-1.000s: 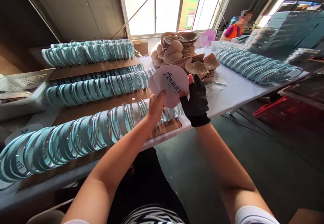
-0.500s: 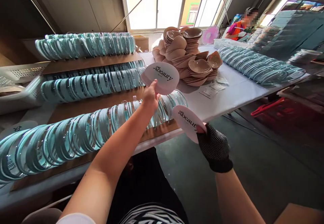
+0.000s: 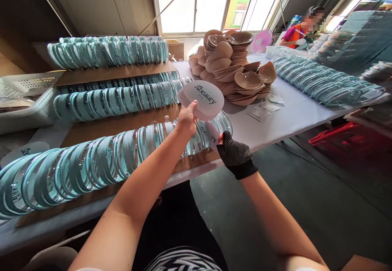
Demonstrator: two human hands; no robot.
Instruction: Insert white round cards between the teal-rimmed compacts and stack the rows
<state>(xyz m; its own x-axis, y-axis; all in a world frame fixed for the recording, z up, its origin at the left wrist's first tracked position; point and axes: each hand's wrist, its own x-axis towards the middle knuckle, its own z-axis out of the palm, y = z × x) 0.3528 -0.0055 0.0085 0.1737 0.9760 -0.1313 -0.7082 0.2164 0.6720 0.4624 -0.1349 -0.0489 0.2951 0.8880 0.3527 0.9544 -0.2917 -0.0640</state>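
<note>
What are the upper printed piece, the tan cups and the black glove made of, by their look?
Upper printed piece: perhaps matte card or thin plastic; pale, little shine, dark lettering.
Tan cups: probably moulded foam or plastic; rounded shapes, some with glossy highlights.
Black glove: apparently knitted fabric, dull; it hugs the knuckles, its pale dots maybe rubber.

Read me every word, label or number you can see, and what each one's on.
"beauty", after a curly mark: pale card in the left hand. The line beneath is too small.
"ty": partly hidden card in the gloved right hand.
Unreadable: marks on the far-left card and front row, print on the paper slips.
</note>
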